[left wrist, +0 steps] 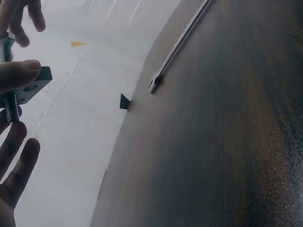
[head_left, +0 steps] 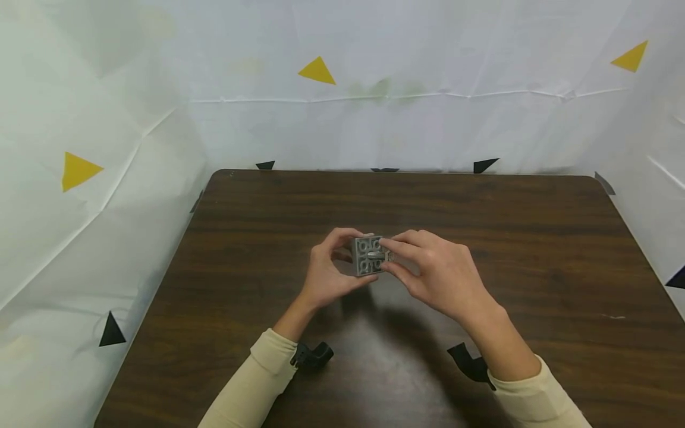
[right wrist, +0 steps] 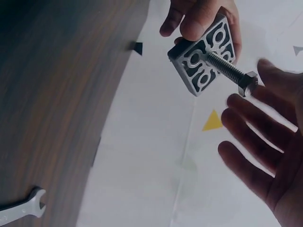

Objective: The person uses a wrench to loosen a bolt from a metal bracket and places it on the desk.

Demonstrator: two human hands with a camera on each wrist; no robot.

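Head view: above the dark wooden counter point(head_left: 481, 238) we see the left hand point(head_left: 327, 267) pinching a square grey metal block point(head_left: 367, 255).

Right wrist view: a threaded steel bolt point(right wrist: 231, 71) juts from the block toward the right hand point(right wrist: 265, 151), whose relaxed fingers point(right wrist: 246, 123) touch the bolt's head.

Wrench point(right wrist: 21, 208) handle (cut off at edge)

**No readable text in any view**

No words, numbers, labels or brand names can be read anywhere. The white backdrop point(head_left: 407, 119) carries only plain yellow triangles point(head_left: 316, 71) and small black triangles point(head_left: 110, 330), which bear no writing. The grey metal block point(right wrist: 203, 56) shows cut-out shapes, not characters.
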